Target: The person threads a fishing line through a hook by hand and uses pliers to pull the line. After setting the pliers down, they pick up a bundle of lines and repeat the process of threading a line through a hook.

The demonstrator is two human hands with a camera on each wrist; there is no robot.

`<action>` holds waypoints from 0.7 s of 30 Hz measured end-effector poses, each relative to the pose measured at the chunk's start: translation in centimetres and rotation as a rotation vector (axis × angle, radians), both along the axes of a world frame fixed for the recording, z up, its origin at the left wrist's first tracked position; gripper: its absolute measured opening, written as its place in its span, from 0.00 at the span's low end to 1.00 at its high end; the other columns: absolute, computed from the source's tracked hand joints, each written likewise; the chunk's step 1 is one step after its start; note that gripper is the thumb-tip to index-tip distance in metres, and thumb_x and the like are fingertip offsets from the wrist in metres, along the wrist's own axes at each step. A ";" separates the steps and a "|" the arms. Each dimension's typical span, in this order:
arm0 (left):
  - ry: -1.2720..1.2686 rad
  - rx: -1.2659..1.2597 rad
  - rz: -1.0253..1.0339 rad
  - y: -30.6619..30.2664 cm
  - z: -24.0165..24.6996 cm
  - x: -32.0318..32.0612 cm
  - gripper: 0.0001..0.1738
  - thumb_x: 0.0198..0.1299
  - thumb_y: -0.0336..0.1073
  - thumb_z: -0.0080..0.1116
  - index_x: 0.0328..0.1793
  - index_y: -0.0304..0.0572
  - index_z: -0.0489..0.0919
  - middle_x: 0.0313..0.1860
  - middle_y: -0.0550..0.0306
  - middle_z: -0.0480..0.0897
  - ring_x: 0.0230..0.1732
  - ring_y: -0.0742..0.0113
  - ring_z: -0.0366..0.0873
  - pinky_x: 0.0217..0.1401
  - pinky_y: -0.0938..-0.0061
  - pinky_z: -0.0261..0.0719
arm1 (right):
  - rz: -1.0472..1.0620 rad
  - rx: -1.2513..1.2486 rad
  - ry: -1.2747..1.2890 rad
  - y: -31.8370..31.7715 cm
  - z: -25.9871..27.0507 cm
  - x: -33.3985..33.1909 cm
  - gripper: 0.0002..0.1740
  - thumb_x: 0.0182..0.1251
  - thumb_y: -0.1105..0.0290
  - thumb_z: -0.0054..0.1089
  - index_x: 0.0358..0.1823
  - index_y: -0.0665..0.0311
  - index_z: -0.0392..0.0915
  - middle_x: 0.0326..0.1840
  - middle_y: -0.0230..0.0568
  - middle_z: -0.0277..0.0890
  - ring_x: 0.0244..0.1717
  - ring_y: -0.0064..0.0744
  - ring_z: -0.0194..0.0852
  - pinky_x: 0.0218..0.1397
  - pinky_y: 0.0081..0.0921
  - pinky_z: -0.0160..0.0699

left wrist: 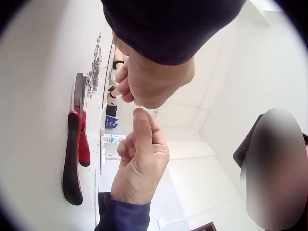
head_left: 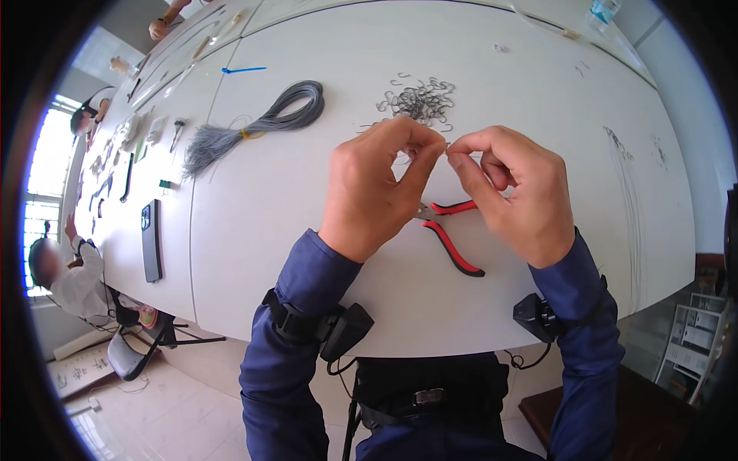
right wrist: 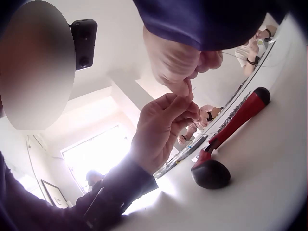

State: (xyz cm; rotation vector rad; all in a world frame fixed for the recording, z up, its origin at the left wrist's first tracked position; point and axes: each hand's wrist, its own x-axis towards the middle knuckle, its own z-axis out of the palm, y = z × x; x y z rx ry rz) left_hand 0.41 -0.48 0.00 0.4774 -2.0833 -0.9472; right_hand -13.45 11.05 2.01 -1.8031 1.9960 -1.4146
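Note:
Above the white table, my left hand [head_left: 369, 184] and right hand [head_left: 526, 188] meet fingertip to fingertip. Thumb and index finger of each pinch a tiny thin piece, mostly hidden by the fingertips; I cannot tell its kind. Beneath the hands lie pliers [head_left: 455, 250] with red and black handles, their jaws partly covered by the left hand. The left wrist view shows these pliers [left wrist: 73, 154] flat on the table, beside the hands. Just beyond my fingertips is a pile of small bent wire hooks [head_left: 421, 101].
A tied bundle of grey wire [head_left: 300, 107] lies far left, near a blue cable tie [head_left: 244, 70]. A smartphone [head_left: 151, 242] rests at left. Long thin wires [head_left: 634, 215] run along the right side. A bottle [head_left: 602, 11] stands far right. Other people sit around the tables.

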 end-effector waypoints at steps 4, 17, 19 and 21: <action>-0.122 -0.027 -0.067 0.2 0.4 0.2 0.04 0.60 0.24 0.69 0.39 0.33 0.84 0.32 0.55 0.88 0.35 0.70 0.85 0.42 0.76 0.81 | -0.009 0.105 -0.189 0.1 0.1 -0.7 0.05 0.68 0.74 0.67 0.41 0.67 0.83 0.16 0.29 0.58 0.19 0.16 0.52 0.23 0.21 0.54; 0.006 0.133 -0.078 0.6 0.7 0.3 0.03 0.64 0.23 0.66 0.42 0.31 0.83 0.35 0.55 0.88 0.37 0.74 0.84 0.45 0.79 0.81 | 0.038 0.280 -0.548 -0.1 -0.5 -1.9 0.09 0.70 0.68 0.67 0.42 0.68 0.85 0.18 0.19 0.59 0.22 0.10 0.52 0.25 0.15 0.53; 0.027 0.162 -0.054 0.4 0.5 0.3 0.03 0.65 0.23 0.65 0.42 0.31 0.83 0.35 0.55 0.88 0.38 0.74 0.84 0.46 0.79 0.81 | -0.003 0.265 -0.401 0.1 0.0 -1.1 0.06 0.68 0.71 0.68 0.41 0.66 0.84 0.18 0.23 0.64 0.20 0.13 0.55 0.24 0.17 0.57; 0.024 0.177 -0.022 0.2 0.1 0.2 0.03 0.65 0.24 0.65 0.42 0.31 0.83 0.34 0.55 0.88 0.39 0.74 0.84 0.47 0.78 0.81 | -0.015 0.171 -0.205 0.2 0.1 -0.3 0.04 0.66 0.73 0.68 0.39 0.65 0.83 0.20 0.28 0.68 0.18 0.18 0.59 0.24 0.20 0.61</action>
